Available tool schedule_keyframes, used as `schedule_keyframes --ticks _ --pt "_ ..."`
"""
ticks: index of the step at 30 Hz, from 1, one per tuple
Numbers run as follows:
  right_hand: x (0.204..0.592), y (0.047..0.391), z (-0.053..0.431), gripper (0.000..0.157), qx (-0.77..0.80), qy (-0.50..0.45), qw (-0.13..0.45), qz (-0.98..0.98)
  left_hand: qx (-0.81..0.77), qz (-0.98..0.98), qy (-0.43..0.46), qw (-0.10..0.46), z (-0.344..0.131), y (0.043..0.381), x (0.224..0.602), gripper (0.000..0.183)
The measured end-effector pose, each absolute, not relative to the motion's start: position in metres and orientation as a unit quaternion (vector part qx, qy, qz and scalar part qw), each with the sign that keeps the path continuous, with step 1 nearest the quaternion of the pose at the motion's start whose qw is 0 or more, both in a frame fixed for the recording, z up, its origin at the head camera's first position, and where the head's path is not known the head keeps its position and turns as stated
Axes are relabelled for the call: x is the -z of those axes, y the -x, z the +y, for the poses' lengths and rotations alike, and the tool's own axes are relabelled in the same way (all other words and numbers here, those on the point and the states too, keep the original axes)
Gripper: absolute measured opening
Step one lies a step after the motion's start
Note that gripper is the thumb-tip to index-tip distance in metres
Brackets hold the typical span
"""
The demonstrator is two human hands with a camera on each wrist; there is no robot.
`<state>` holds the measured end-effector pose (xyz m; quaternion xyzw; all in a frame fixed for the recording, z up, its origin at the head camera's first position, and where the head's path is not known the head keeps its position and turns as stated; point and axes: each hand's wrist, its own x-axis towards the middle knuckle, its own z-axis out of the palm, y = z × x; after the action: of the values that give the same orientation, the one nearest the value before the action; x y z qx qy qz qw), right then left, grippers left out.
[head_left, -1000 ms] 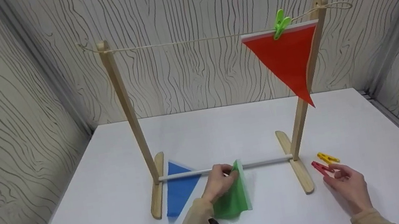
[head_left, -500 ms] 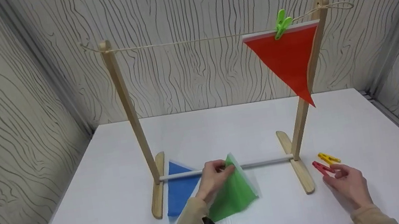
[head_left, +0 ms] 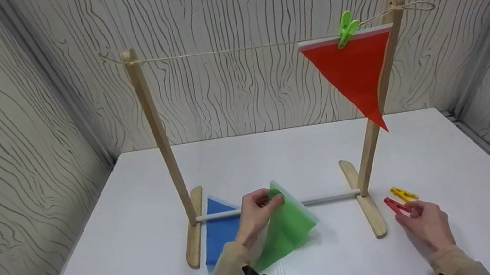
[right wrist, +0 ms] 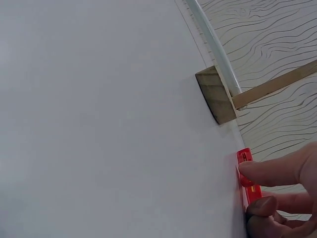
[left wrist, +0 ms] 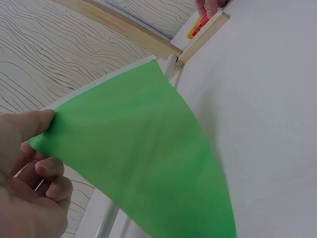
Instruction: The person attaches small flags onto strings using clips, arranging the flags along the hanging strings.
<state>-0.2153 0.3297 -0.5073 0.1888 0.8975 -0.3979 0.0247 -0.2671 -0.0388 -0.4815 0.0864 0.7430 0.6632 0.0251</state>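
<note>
My left hand (head_left: pixel 251 215) pinches a green triangular pennant (head_left: pixel 289 229) between thumb and fingers at one end of its white-edged top. The pennant (left wrist: pixel 133 129) spreads down and to the right from that corner in the left wrist view. At the right of the table, my right hand (head_left: pixel 428 225) holds a red clothespin (head_left: pixel 394 206), thumb on one side and fingers on the other; the right wrist view shows this clothespin (right wrist: pixel 243 156) close at the table surface. Just behind it lies a yellow clothespin (head_left: pixel 404 193).
A wooden stand has a left post (head_left: pixel 157 136), a right post (head_left: pixel 368 157) and a white crossbar (head_left: pixel 328 199). From its string (head_left: pixel 221 52) hangs a red pennant (head_left: pixel 352 71), clipped by a light green clothespin (head_left: pixel 347 30). A blue pennant (head_left: pixel 221 234) lies under the crossbar's left end.
My left hand has risen and shifted left, lifting the green pennant, which now tilts and spreads wider. The right hand stays at the red clothespin.
</note>
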Motion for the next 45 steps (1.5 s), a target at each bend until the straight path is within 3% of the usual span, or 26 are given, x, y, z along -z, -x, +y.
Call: schedule_keyframes --ticks 15,26,37,45 --pt "0.512 0.212 0.324 0.041 0.378 -0.154 -0.024 0.913 -0.729 0.681 -0.07 -0.01 -0.039 0.266 0.471 0.026" --pt "0.505 0.209 0.318 0.054 0.452 -0.139 -0.037 0.88 -0.754 0.653 -0.037 -0.054 -0.038 0.265 0.46 0.026" --pt "0.508 0.207 0.305 0.051 0.575 -0.122 -0.112 0.802 -0.781 0.62 -0.023 -0.065 -0.038 0.259 0.448 0.029" --pt "0.507 0.208 0.299 0.054 0.64 -0.111 -0.121 0.751 -0.807 0.586 -0.026 -0.066 -0.037 0.256 0.438 0.024"
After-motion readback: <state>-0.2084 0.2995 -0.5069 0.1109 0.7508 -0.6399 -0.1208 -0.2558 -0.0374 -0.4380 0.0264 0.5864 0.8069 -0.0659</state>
